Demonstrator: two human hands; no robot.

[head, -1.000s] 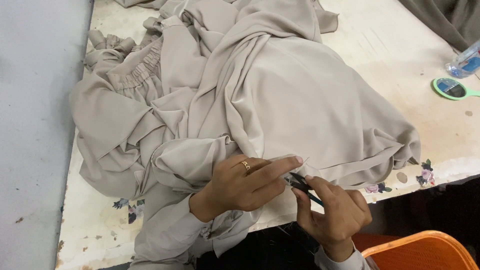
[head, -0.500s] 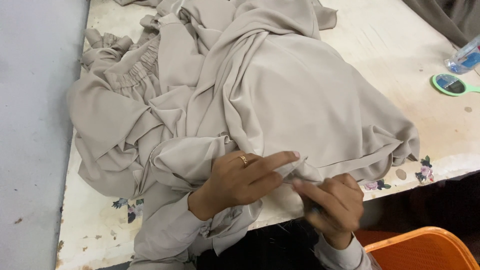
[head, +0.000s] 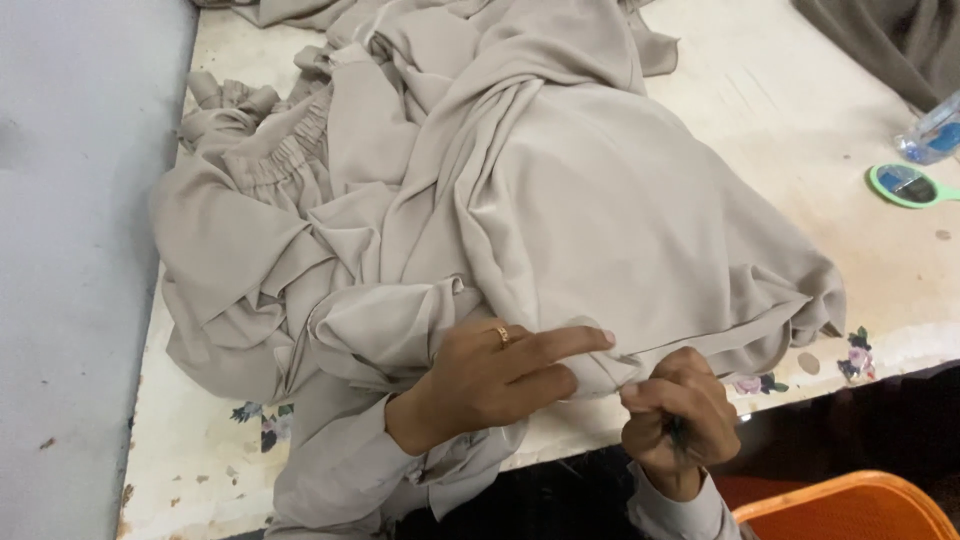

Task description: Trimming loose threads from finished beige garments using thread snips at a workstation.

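Observation:
A large beige garment [head: 520, 200] lies heaped on a worn white table [head: 800, 110]. My left hand [head: 490, 380], with a gold ring, pinches a fold of the garment's hem near the table's front edge, index finger stretched out along the cloth. My right hand [head: 680, 420] is closed around a small dark tool [head: 676, 432], probably thread snips, right beside that fold. Only a sliver of the tool shows between the fingers.
A small green hand mirror [head: 908, 186] and a clear plastic bottle [head: 932, 130] lie at the table's right side. Darker cloth [head: 890, 40] sits at the far right corner. An orange plastic crate [head: 850, 510] stands below the table's front edge. Grey floor [head: 70, 250] runs along the left.
My right hand has turned and closed, so the dark tool that pointed at the hem is now mostly hidden in the fist. My left hand keeps its hold on the fold.

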